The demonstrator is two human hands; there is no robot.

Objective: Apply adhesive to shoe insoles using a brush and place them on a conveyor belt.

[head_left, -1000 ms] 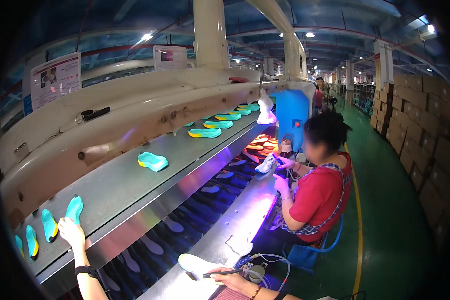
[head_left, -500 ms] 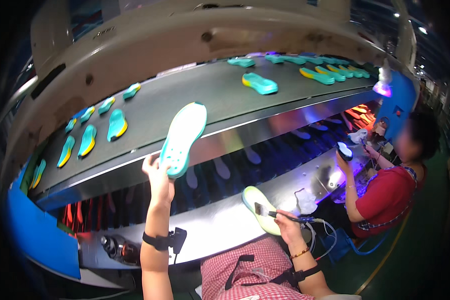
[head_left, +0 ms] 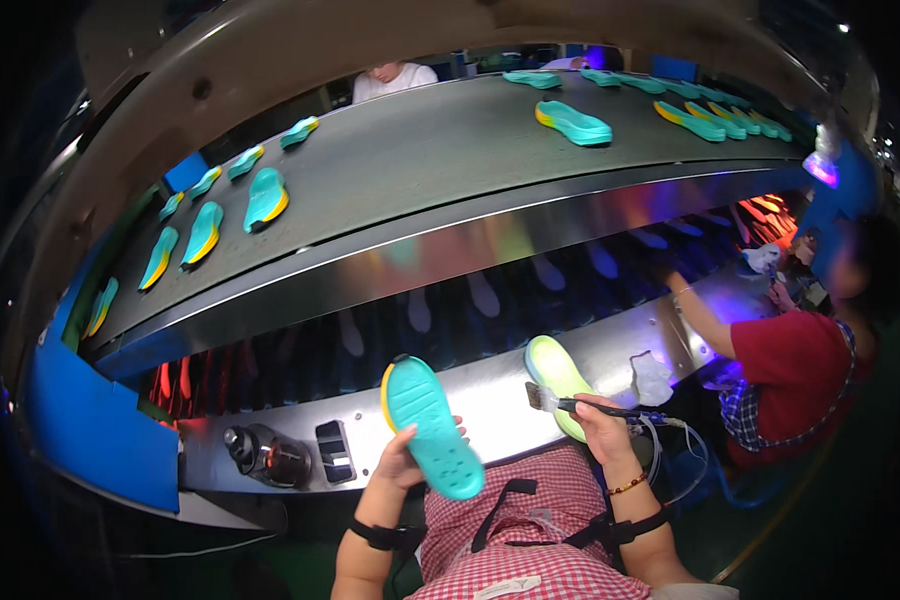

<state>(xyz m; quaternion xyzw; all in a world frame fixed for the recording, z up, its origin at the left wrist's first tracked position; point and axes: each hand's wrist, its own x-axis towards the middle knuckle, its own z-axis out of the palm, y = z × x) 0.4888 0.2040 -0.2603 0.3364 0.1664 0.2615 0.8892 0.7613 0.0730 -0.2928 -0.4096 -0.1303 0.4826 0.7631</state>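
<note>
My left hand [head_left: 400, 464] grips a teal shoe sole [head_left: 430, 425] with a yellow edge and black tip, held above my lap in front of the metal ledge. Its ridged face, dotted with small holes near one end, shows. My right hand [head_left: 602, 432] holds a flat brush [head_left: 560, 403] with a dark handle; a tube runs from the handle's end. Just beyond the brush, a yellow-green sole [head_left: 562, 372] lies on the ledge, partly covered by the bristles and that hand. The two hands are apart.
An upper conveyor belt [head_left: 370, 170] carries several teal soles. Below it, a lower belt [head_left: 515, 285] bears pale soles. On the metal ledge [head_left: 490, 415] are a dark bottle [head_left: 270, 455], a black phone-like object [head_left: 335, 450] and a crumpled white cloth [head_left: 652, 380]. A co-worker in red [head_left: 790, 370] sits at right.
My left hand has come down from beside the upper belt toward my lap, and the sole's ridged face now shows. The brush stays in my right hand. The co-worker's arm now reaches toward the lower belt.
</note>
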